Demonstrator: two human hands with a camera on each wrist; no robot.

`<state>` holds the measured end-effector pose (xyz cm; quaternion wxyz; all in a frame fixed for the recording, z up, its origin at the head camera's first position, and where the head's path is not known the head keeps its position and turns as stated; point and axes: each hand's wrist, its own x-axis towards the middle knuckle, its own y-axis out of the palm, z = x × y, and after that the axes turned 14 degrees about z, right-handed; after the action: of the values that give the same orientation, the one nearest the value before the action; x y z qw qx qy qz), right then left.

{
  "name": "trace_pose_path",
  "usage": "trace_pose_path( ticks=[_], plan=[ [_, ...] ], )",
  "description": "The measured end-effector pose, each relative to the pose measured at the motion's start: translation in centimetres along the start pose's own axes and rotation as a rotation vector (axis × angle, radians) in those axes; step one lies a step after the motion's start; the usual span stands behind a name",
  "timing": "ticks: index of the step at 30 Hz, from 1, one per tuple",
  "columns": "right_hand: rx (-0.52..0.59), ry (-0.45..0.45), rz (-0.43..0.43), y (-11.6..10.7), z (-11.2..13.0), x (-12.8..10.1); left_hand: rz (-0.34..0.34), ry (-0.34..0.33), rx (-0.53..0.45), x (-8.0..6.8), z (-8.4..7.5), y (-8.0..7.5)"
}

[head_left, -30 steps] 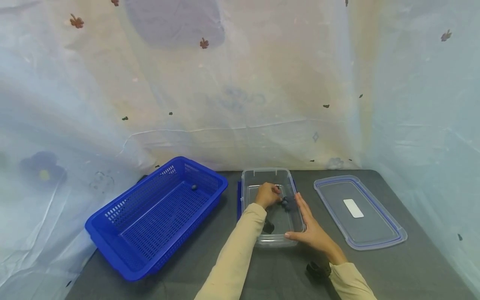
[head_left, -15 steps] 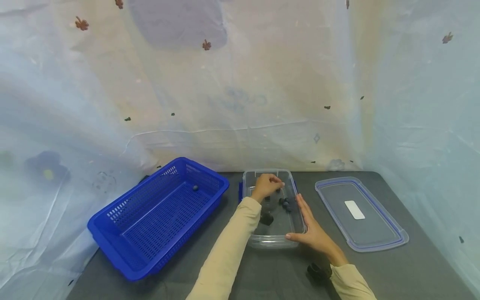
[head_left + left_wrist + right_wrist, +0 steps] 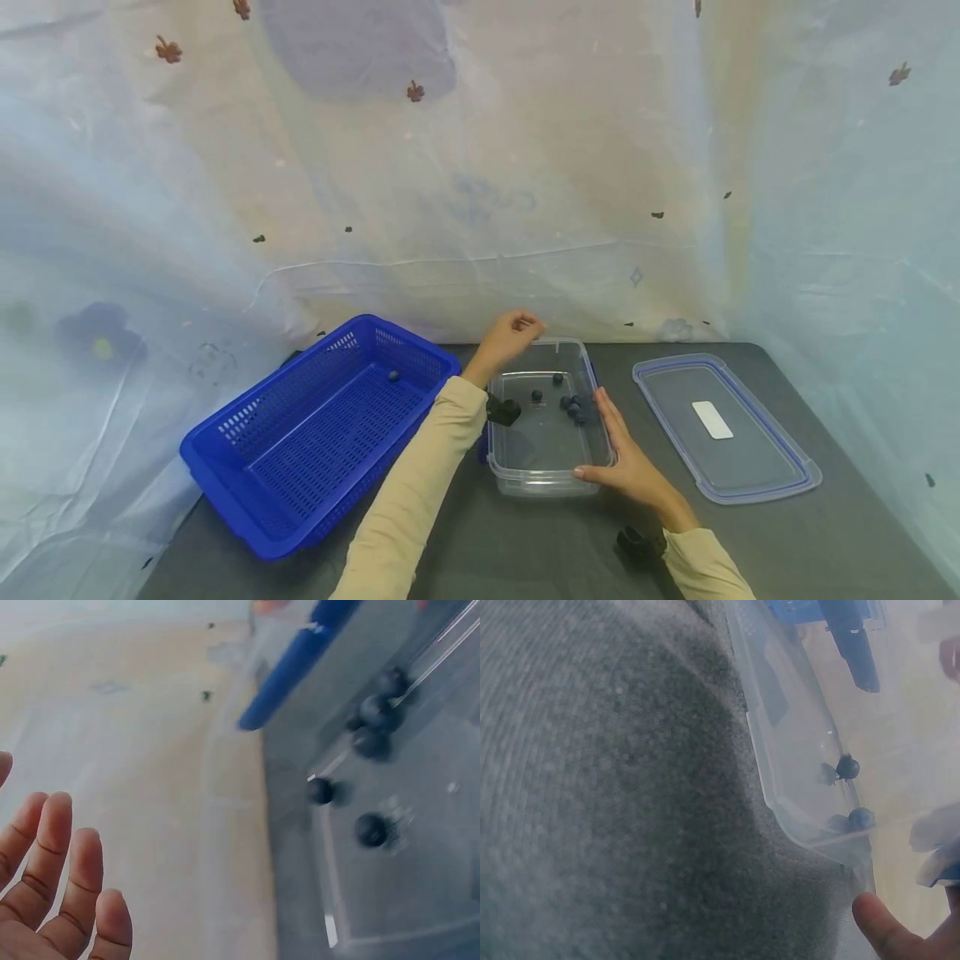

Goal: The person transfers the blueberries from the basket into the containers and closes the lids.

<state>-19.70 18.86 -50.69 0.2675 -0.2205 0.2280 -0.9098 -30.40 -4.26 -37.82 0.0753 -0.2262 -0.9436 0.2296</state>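
My left hand [image 3: 510, 337] is raised over the far left rim of a clear plastic container [image 3: 542, 482]. Its fingers are loosely bent with nothing visible between them; the left wrist view shows the same relaxed fingers [image 3: 56, 825]. Several dark blueberries [image 3: 574, 408] lie on the container's floor, some clustered by the right wall and two apart farther back. My right hand [image 3: 630, 467] rests against the container's near right corner, straight fingers along the right wall and thumb at the front rim. That thumb [image 3: 881, 922] shows by the container in the right wrist view.
A blue perforated basket [image 3: 225, 500] stands at the left with one blueberry [image 3: 393, 376] inside. A clear lid [image 3: 675, 396] with a blue seal and white label lies at the right. The grey tabletop [image 3: 540, 550] meets a patterned plastic curtain [image 3: 465, 167] behind.
My left hand has lifted out of the container, moving up and back to the left, uncovering the blueberries. My right hand has stayed at the container's corner.
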Motion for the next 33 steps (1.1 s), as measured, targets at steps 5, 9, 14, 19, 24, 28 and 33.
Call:
trace_pose_path(
  ticks=[5,9,14,19,24,28,33],
  plan=[
    [0.003,0.005,-0.003,-0.1,0.0,-0.1,-0.034,0.049,0.0,-0.9,-0.2,-2.0],
    [-0.002,0.003,-0.009,-0.1,-0.2,-0.1,-0.046,0.08,-0.01,-1.6,0.3,-3.2],
    [0.004,0.0,-0.006,0.0,-0.2,-0.2,-0.092,0.079,-0.013,-2.7,1.1,-5.0],
    [0.01,-0.004,-0.011,0.0,-0.1,-0.1,-0.164,0.031,0.015,-4.2,1.7,-7.5],
    [0.0,-0.019,-0.008,-0.1,-0.1,0.0,-0.243,-0.006,0.007,-5.6,3.6,-10.1],
    [0.003,-0.019,-0.006,-0.1,-0.1,0.0,-0.302,-0.051,0.02,-6.7,6.0,-11.8],
    [0.005,-0.013,-0.004,0.0,-0.1,0.0,-0.33,-0.117,0.045,-7.7,8.6,-13.2]
  ],
)
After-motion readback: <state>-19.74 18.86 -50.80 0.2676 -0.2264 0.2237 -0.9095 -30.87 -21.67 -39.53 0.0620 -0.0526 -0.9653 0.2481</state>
